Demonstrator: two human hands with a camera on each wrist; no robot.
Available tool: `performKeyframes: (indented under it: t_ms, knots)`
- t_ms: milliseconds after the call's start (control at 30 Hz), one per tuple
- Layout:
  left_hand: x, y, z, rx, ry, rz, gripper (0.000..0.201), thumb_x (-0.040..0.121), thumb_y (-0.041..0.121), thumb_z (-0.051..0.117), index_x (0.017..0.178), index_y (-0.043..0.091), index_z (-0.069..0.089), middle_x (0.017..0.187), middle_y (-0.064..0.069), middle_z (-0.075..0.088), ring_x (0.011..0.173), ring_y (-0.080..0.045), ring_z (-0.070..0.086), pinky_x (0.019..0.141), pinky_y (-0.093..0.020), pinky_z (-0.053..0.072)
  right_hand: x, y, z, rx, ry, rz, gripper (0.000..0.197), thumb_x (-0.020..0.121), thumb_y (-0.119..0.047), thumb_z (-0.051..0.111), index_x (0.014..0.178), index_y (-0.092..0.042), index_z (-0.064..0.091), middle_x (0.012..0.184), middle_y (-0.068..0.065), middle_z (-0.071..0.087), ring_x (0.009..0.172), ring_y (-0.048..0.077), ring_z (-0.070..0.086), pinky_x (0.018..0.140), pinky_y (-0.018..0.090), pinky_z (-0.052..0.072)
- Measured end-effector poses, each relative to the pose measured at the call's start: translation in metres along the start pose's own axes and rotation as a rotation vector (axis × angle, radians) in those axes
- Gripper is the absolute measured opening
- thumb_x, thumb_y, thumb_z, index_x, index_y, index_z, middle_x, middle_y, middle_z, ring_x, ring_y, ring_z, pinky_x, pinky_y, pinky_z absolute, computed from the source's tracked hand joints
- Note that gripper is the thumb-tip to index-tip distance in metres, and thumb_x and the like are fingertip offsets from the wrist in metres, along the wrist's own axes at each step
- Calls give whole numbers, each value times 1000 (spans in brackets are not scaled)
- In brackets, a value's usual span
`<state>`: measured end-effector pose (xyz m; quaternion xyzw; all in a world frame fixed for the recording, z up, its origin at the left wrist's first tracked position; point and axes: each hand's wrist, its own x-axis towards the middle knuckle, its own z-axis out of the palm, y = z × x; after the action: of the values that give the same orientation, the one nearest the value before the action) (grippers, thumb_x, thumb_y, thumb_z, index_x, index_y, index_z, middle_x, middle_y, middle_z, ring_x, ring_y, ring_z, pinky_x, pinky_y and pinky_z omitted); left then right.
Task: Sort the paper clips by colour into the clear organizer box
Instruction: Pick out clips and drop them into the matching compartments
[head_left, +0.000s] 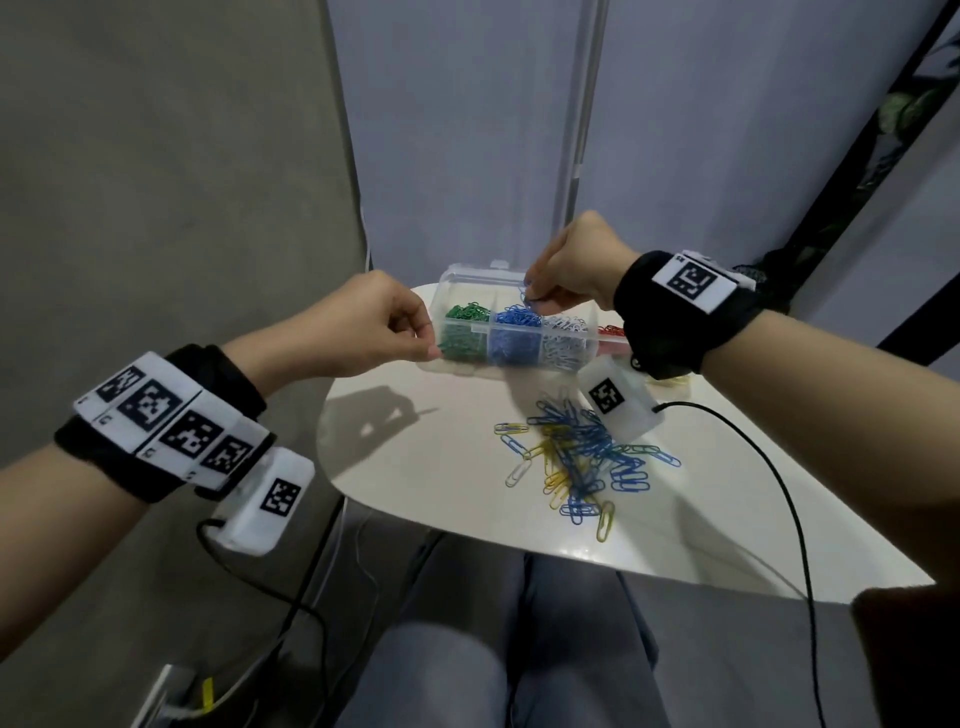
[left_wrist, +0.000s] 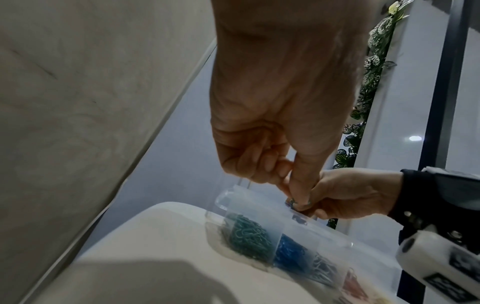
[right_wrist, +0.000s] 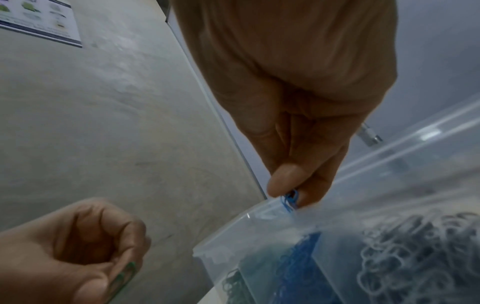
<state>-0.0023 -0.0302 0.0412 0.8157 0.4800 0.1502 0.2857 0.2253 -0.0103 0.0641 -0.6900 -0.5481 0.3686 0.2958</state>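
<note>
The clear organizer box stands at the table's far edge, its compartments holding green, blue, white and red clips. My right hand hovers over the blue compartment and pinches blue paper clips between thumb and fingers. At the box's left end, by the green compartment, my left hand pinches a green paper clip with curled fingers. A loose pile of blue, yellow and white clips lies on the table nearer to me. The left wrist view shows the box below both hands.
The small white round table ends close to the pile on my side. A black cable trails across its right part. Behind the box are a grey wall and a glass panel; a leafy plant stands at the right.
</note>
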Motion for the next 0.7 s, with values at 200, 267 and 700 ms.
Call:
performKeyframes:
  t_ms: [200, 267, 700]
  knots:
    - [10, 0, 1, -11, 13, 17, 13, 81, 18, 74, 70, 12, 69, 50, 1, 48, 48, -13, 35, 49, -24, 30, -8, -3, -9, 28, -2, -10, 17, 75, 9, 71, 90, 15, 66, 87, 33, 67, 75, 40, 67, 55, 34, 59]
    - [14, 1, 4, -27, 39, 6, 13, 81, 17, 74, 71, 10, 70, 49, 1, 47, 47, -12, 33, 46, -22, 29, -16, -2, -18, 54, 2, -32, 14, 76, 7, 71, 87, 13, 65, 90, 33, 67, 82, 42, 68, 55, 33, 60]
    - [68, 20, 17, 231, 361, -25, 18, 79, 29, 75, 80, 12, 68, 66, -5, 62, 62, -23, 54, 62, -29, 41, -91, 54, -53, -182, -65, -104, 4, 77, 5, 70, 75, 1, 71, 59, 13, 65, 44, 19, 57, 38, 25, 46]
